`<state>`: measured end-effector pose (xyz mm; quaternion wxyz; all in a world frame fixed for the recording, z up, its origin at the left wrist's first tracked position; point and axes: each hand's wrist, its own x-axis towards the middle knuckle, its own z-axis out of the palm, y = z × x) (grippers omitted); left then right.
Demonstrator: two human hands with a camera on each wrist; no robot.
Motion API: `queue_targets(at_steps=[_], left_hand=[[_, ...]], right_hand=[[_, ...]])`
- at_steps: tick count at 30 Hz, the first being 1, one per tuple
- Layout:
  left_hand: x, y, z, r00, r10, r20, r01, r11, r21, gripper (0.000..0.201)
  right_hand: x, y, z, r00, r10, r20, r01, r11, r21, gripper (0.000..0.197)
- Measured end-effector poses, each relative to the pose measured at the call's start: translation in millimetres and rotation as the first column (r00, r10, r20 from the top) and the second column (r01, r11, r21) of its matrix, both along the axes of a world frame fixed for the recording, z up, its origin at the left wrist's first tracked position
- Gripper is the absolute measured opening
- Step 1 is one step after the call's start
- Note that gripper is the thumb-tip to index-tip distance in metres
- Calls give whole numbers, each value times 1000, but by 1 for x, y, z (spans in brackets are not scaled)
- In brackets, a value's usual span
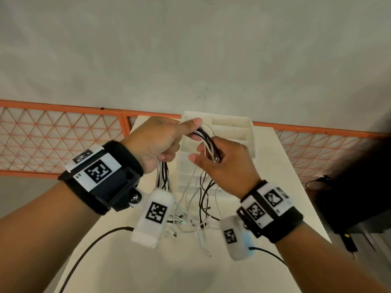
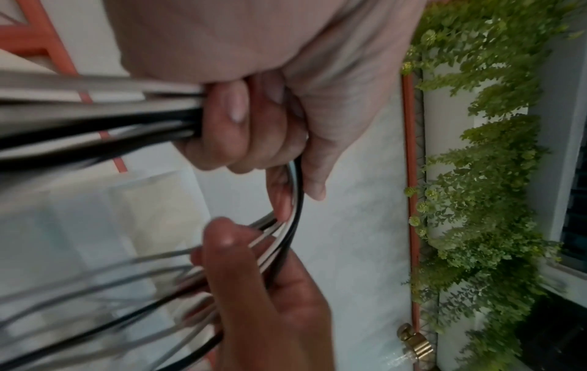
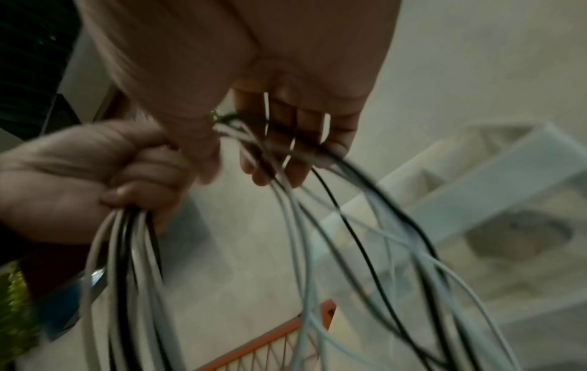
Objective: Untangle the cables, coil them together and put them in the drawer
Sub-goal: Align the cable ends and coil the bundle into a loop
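Observation:
A bundle of black and white cables (image 1: 203,134) arcs between my two hands above the table. My left hand (image 1: 167,144) grips one side in a fist, thumb stretched over the top; the left wrist view shows its fingers (image 2: 241,120) curled round the cables (image 2: 293,200). My right hand (image 1: 213,157) holds the other side, thumb (image 2: 222,236) pressing the strands against its fingers (image 3: 286,155). Loose cable ends (image 1: 190,216) hang down in a tangle onto the table. A white drawer unit (image 1: 234,125) stands just behind the hands.
The white table (image 1: 127,267) is narrow, and an orange mesh railing (image 1: 63,140) runs behind it. Dark gear (image 1: 349,187) sits off the table's right edge. A black lead (image 1: 88,246) from the wrist camera crosses the table's left side. A wall of green plants (image 2: 476,175) is nearby.

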<state>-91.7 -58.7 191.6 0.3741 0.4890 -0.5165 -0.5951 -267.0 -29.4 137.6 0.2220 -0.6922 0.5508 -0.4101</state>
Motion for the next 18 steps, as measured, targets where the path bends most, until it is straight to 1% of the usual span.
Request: queue_targets(at_steps=[2, 4, 6, 8, 9, 10, 12, 13, 14, 16, 18], left_hand=[[0, 2, 2, 999, -28, 20, 27, 1000, 14, 44], [9, 3, 5, 998, -39, 53, 38, 999, 14, 43], [21, 3, 8, 996, -34, 87, 34, 999, 7, 43], [30, 4, 12, 994, -31, 105, 32, 999, -9, 42], [33, 5, 13, 994, -31, 106, 33, 999, -20, 41], [34, 6, 14, 994, -29, 105, 32, 999, -28, 41], [34, 7, 14, 994, -25, 102, 29, 999, -39, 40], [34, 7, 14, 995, -17, 94, 21, 999, -43, 40], [34, 6, 14, 997, -4, 80, 8, 999, -45, 42], [35, 3, 15, 999, 28, 45, -26, 999, -45, 45], [36, 1, 15, 999, 32, 36, -30, 999, -41, 44]], right_hand=[[6, -11, -7, 998, -58, -15, 59, 997, 48, 30], [-3, -20, -11, 994, -109, 11, 107, 986, 124, 26], [-20, -24, -13, 981, -191, 40, 185, 976, 112, 20], [-40, -23, -22, 966, -254, 45, 247, 961, 122, 24], [-47, -20, -29, 964, -265, 9, 260, 952, 163, 31], [-53, -17, -41, 963, -262, -63, 270, 938, 218, 39], [-63, -10, -69, 940, -228, -252, 304, 896, 323, 53], [-70, -8, -82, 925, -208, -319, 320, 878, 356, 55], [-77, -7, -95, 914, -194, -355, 332, 863, 381, 53], [-91, -1, -112, 917, -153, -368, 324, 824, 465, 42], [-100, 6, -122, 886, -37, -463, 313, 784, 536, 30]])
